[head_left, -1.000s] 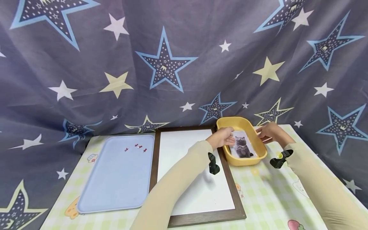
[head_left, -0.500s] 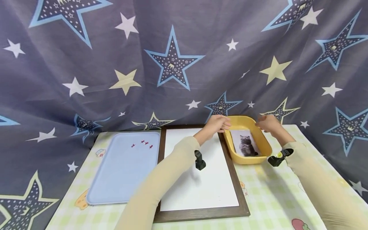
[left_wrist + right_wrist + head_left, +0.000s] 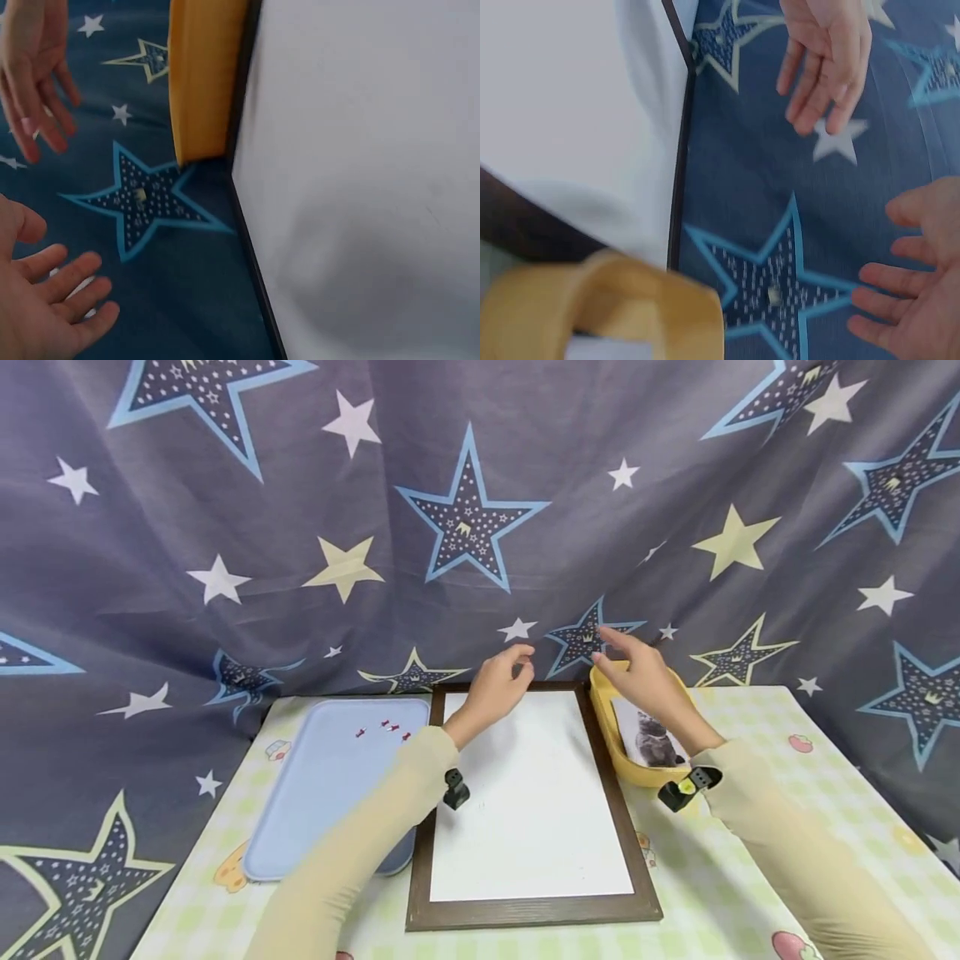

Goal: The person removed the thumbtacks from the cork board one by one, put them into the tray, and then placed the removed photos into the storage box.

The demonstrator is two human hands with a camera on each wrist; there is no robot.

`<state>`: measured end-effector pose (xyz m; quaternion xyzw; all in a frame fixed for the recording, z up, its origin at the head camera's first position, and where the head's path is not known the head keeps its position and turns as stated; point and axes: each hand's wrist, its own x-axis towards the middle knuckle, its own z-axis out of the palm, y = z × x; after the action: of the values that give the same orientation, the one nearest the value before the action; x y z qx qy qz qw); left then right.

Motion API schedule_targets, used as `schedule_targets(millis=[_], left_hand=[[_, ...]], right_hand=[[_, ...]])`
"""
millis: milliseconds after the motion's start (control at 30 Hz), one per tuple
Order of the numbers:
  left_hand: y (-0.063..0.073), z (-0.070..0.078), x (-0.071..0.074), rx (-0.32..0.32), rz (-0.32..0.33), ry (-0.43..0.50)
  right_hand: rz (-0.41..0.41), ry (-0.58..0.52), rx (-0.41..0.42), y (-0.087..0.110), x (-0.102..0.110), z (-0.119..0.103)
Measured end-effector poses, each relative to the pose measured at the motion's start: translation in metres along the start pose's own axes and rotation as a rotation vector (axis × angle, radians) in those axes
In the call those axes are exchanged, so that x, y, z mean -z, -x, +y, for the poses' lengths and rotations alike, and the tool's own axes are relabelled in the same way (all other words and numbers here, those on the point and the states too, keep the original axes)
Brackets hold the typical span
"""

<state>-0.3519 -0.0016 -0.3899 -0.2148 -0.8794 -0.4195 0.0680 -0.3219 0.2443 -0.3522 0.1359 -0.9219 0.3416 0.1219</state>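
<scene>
My left hand (image 3: 495,689) hovers above the upper left part of a brown-framed whiteboard (image 3: 528,810), fingers loosely bent and holding nothing. Over the left part of a yellow basin (image 3: 637,774), my right hand (image 3: 641,677) hangs with fingers spread and nothing in them. Inside that basin lies a picture of a grey cat (image 3: 654,739), partly covered by the right hand and wrist. Both palms face each other; the left wrist view shows the left hand's fingers (image 3: 79,289) relaxed, and the right wrist view shows the right hand's fingers (image 3: 892,289) apart.
A light blue tray (image 3: 330,793) lies left of the whiteboard, with several red push pins (image 3: 386,727) near its far end. A green checked tablecloth (image 3: 720,860) covers the table. A star-patterned curtain (image 3: 420,460) hangs right behind.
Both hands have left the yellow basin's sides, risen and moved left. The left hand is now over the whiteboard. The basin and picture stay in place while the head view has shifted slightly.
</scene>
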Motion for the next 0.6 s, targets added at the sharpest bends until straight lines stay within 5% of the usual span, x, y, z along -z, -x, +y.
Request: schedule_targets(millis=[267, 600], left_hand=[[0.026, -0.016, 0.016, -0.038, -0.043, -0.147], [0.049, -0.045, 0.012, -0.054, -0.147, -0.300]], right_hand=[[-0.070, 0.089, 0.124, 0.012, -0.038, -0.016], [-0.190, 0.186, 0.160, 0.027, -0.080, -0.014]])
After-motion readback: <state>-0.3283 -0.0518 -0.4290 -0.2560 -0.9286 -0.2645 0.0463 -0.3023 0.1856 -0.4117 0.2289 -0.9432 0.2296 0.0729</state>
